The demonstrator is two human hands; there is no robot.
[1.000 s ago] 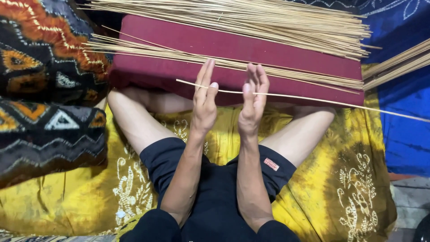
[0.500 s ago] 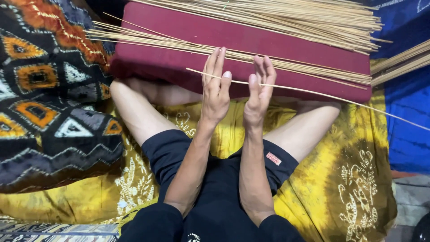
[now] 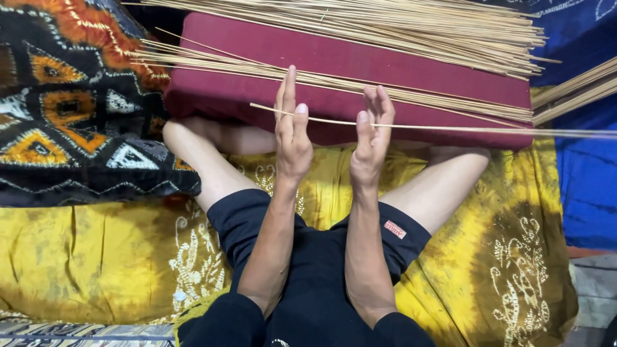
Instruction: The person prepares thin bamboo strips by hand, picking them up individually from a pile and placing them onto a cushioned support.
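1. Head view, hands: left hand (image 3: 292,132) and right hand (image 3: 371,138) are raised upright side by side, palms facing each other, fingers straight and pointing toward the maroon cushion (image 3: 270,80). They stand slightly apart with a gap between the palms.
2. Head view, held item: single thin stick (image 3: 450,128), pale and long, runs across between the two hands, passing over the thumb of the left hand and against the fingers of the right hand; whether it is pinched or only resting cannot be told. Its long end extends off to the right, along the front edge of the cushion.
3. Head view, on the cushion: two bundles of thin sticks (image 3: 385,26), one lying across the far part, another fanned along the near part.
4. Head view, near side of the cushion: bare legs folded, knees spread, black shorts (image 3: 321,257), all on yellow patterned cloth (image 3: 83,257).
5. Head view, left of the cushion: dark patterned fabric (image 3: 64,115) with orange shapes.
6. Head view, right of the cushion: blue cloth (image 3: 588,180).
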